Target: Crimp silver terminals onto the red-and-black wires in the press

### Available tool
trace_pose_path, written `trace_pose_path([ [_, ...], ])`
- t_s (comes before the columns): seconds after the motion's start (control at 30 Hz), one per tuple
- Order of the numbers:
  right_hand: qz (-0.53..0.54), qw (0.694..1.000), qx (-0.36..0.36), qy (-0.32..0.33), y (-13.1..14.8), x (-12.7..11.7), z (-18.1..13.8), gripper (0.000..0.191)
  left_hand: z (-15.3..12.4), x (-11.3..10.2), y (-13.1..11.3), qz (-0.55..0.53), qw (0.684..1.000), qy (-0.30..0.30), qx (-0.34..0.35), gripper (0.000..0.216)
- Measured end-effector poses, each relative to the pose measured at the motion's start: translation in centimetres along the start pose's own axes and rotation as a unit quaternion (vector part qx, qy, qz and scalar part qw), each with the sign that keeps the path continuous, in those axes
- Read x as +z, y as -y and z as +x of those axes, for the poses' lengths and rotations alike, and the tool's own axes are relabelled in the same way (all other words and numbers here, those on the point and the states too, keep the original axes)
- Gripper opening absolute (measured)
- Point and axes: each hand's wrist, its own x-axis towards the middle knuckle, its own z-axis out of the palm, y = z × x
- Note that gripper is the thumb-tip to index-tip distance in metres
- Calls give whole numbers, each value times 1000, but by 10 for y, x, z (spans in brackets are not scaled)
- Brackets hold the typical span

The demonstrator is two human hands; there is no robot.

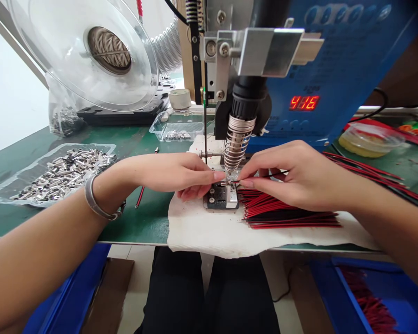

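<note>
My left hand (191, 174) reaches in from the left, thumb and fingers closed at the small metal fixture (231, 198). Whatever lies between those fingertips is too small or hidden to make out. From the other side, my right hand (289, 174) pinches a thin dark wire (277, 174), its end at the fixture. Directly above both sets of fingertips stands the soldering iron (237, 139), wrapped in a coil spring. Beneath my right hand, a bundle of red and black wires (285, 213) lies on a white cloth (195, 227).
A clear tray (0, 197) of metal sleeves sits left, with a loose red wire (140, 197) nearby. Behind are a smaller clear tray (160, 125) and a large clear reel (69, 60). The blue machine (299, 130) displays 416. Blue bins (404, 287) stand below the table.
</note>
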Motion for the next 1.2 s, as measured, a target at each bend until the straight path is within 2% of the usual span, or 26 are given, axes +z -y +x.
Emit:
trace_pose_path([
  [0.13,0,1000,4,-2,0,0,1,15,2,-5,3,85,991,-66,-78,70],
  [0.23,4,1000,10,-2,1,1,2,15,3,-9,6,129,980,-120,-89,66],
  [0.3,6,1000,13,-4,2,1,2,15,4,-10,9,153,972,-165,-68,58],
  [0.4,8,1000,18,-6,2,2,2,15,6,-10,14,180,953,-244,4,42],
  [0.47,9,1000,23,-6,2,2,2,15,8,-8,16,188,943,-272,39,36],
  [0.73,10,1000,9,-11,2,1,2,15,10,-5,17,243,926,-276,86,47],
  [1.07,7,1000,7,-10,1,1,2,14,11,-3,18,256,919,-278,111,43],
  [1.2,9,1000,-16,-15,-2,2,1,14,12,-3,21,256,916,-287,119,41],
])
